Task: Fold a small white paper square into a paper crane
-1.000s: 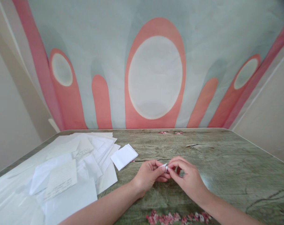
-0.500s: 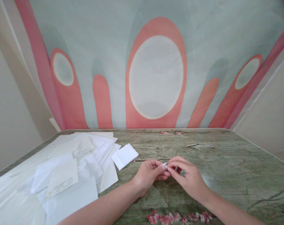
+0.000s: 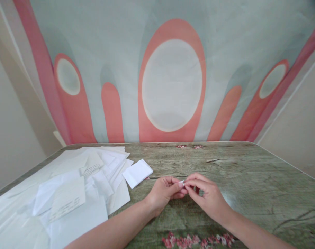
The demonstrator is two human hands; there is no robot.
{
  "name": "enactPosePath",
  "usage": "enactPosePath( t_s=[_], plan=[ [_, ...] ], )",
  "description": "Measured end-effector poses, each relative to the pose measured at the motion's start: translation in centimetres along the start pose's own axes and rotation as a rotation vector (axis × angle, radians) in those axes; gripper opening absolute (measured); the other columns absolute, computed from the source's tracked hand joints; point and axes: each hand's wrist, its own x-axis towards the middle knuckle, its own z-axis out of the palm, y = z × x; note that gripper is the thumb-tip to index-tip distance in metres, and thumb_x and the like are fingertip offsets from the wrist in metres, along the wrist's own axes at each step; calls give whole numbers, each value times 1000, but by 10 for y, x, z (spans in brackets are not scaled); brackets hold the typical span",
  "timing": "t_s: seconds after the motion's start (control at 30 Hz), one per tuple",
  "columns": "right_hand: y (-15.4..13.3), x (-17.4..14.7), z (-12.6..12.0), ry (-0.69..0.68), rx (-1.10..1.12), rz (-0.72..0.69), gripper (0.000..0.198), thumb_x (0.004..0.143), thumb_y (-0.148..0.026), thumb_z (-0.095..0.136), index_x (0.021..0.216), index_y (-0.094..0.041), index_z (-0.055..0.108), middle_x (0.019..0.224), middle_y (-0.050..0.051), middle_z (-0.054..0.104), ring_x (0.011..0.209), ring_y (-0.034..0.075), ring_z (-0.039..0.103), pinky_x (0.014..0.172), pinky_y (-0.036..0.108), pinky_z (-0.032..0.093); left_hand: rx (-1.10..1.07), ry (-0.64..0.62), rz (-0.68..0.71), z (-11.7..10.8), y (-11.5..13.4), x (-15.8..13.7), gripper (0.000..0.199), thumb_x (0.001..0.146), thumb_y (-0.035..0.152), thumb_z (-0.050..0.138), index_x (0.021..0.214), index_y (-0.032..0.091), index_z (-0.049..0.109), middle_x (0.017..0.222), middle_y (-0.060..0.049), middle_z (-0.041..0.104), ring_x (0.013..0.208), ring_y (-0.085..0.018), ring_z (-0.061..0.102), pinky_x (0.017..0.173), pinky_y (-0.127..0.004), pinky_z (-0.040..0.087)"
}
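Observation:
Between my two hands, just above the table, is a small folded piece of white paper (image 3: 181, 182), mostly hidden by fingers. My left hand (image 3: 165, 192) is closed on it, thumb pressed on top and fingers curled beneath. From the right, the thumb and fingertips of my right hand (image 3: 206, 194) pinch together at the paper's right end. Beyond my left hand lies a small stack of white paper slips (image 3: 138, 173), flat on the table.
Loose white sheets and envelopes (image 3: 95, 216) spread across the left of the wood-grain table (image 3: 261, 186), some with printed lines. Pink flower prints (image 3: 196, 240) mark its near edge. Behind the table hangs a grey-green backdrop (image 3: 131, 45) with coral arches.
My right fingers have shifted slightly and draw closer together at the paper, and less of the paper shows. The sheets and the slip stack stay in place.

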Motion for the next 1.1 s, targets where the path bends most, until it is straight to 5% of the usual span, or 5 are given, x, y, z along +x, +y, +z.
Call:
enactPosePath(
  t_s=[0.37, 0.63, 0.7, 0.9, 1.1],
  plan=[
    [4, -4, 6, 85, -108, -6, 10, 81, -13, 49, 80, -20, 56, 78, 3, 59, 68, 15, 57, 59, 25, 47, 19, 4, 51, 2, -2, 2, 32, 63, 37, 75, 75, 10, 62, 65, -4, 69, 60, -10, 62, 65, -22, 49],
    [10, -6, -14, 30, -572, -404, 18, 83, -14, 50, 92, -22, 63, 88, 6, 68, 78, 19, 62, 73, 32, 46, 120, 27, 101, 4, 0, 0, 32, 62, 40, 74, 73, 11, 64, 64, -3, 68, 61, -13, 62, 64, -24, 48],
    [8, -5, -12, 68, -490, -325, 16, 82, -14, 50, 88, -22, 63, 85, 6, 67, 77, 18, 62, 72, 31, 47, 146, 37, 141, 4, 0, 1, 31, 63, 40, 73, 73, 12, 64, 65, -4, 69, 63, -14, 62, 65, -25, 49],
    [-3, 0, -1, 71, 59, 205, 16, 84, -27, 48, 76, -18, 59, 67, 1, 59, 60, 13, 55, 53, 23, 44, 273, 120, 263, 6, -1, 0, 24, 66, 36, 71, 73, 14, 67, 66, -4, 69, 66, -16, 63, 67, -27, 50],
    [-1, 0, 1, 28, 235, 352, 21, 81, -32, 53, 70, -17, 62, 62, -1, 55, 56, 12, 50, 50, 22, 41, 319, 106, 328, 3, -7, 1, 22, 68, 34, 69, 77, 14, 68, 78, -5, 70, 76, -19, 63, 74, -30, 50]
  ],
)
